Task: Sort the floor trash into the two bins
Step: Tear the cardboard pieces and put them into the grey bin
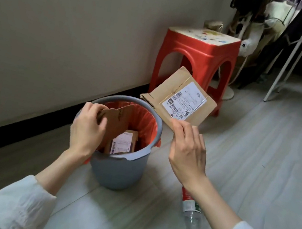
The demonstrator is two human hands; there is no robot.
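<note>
The left hand (pixel 87 129) curls its fingers (pixel 102 121) around a torn cardboard piece (pixel 118 124) standing in the grey bin (pixel 116 170), which has a red liner and a labelled box inside. The right hand (pixel 187 153) pinches the near corner of a flattened cardboard box (pixel 181 97) above the floor (pixel 260 153). A plastic bottle (pixel 191 218) lies under the right wrist.

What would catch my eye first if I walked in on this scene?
Probably the bright red stool against the wall, then the grey bin with its orange liner in the middle of the floor. The left hand holds torn cardboard over it, while the right hand holds a labelled carton.
</note>
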